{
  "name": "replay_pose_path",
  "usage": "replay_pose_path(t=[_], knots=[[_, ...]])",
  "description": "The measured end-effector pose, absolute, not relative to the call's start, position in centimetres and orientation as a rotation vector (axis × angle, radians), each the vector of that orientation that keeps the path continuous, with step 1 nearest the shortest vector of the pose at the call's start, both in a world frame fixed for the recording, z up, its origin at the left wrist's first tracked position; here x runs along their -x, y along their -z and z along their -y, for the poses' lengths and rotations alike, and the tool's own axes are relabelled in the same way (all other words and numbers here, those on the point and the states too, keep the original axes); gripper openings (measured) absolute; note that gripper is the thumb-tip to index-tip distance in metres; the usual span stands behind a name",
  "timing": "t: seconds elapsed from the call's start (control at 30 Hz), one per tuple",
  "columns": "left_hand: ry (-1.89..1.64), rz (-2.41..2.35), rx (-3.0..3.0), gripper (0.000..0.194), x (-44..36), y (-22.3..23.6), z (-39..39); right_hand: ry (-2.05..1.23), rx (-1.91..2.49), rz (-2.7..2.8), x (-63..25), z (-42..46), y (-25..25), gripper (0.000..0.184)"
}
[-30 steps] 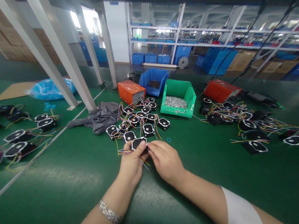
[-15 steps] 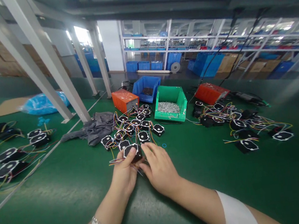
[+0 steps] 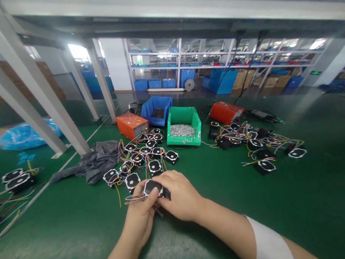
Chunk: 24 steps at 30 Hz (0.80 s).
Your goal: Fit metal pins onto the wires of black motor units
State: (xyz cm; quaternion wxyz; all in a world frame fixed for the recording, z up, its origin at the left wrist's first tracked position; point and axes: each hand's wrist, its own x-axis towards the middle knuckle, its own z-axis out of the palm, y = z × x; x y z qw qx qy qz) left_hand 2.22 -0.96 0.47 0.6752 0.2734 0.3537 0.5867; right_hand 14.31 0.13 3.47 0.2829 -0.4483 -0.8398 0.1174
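1. As green worktop (image 3: 280, 204) carries lots, green bin (image 3: 184, 142) opens to near side, prob. for reach.
2. R hand (image 3: 181, 195) curls round right edge of black motor (image 3: 150, 185), prob. steadying it.
3. L hand (image 3: 141, 214) pinches it, thumb on top.
4. Motor's btwn both hands; wires (image 3: 133, 199) trail left, prob. kept clear.

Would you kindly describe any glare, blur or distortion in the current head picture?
In the head view, the window is blown out white and the green surface shows a pale sheen; in the head view, the posts lean, perhaps from wide-angle distortion; in the head view, the shelving looks soft, while the held black unit looks crisper.
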Motion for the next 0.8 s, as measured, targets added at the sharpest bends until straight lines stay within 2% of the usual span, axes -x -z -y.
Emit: replay_pose_path(t=[0.13,0.2,0.4,0.53,0.6,0.67,0.73,0.8], knots=[[-1.233,-0.86,-0.638,0.057,-2.5,-0.7,1.3,-0.267,1.336,2.095,-17.4,-2.2,-3.8,0.043],[-1.207,-0.934,-0.645,0.061,-2.4,-0.5,1.3,-0.307,1.492,1.94,-19.5,-3.6,-3.1,0.043],[-1.169,-1.03,-0.719,0.054,-2.3,0.1,0.9,-0.457,1.695,1.771,-22.7,-6.1,1.0,0.041],[-1.161,-1.047,-0.719,0.049,-2.1,0.4,0.7,-0.527,1.637,1.866,-22.7,-5.7,1.0,0.057],[-1.163,-1.05,-0.709,0.048,-2.0,0.5,0.6,-0.419,1.701,1.933,-23.9,-5.2,-0.3,0.058],[-1.167,-1.048,-0.701,0.046,-2.0,0.7,0.5,-0.128,1.949,1.921,-26.4,-4.6,-2.0,0.046],[-1.181,-1.046,-0.696,0.044,-2.1,0.7,0.4,0.02,2.149,1.78,-29.7,-3.7,-3.5,0.037],[-1.202,-1.047,-0.688,0.041,-2.2,0.7,0.4,0.103,2.331,1.628,-33.1,-2.7,-4.3,0.037]])
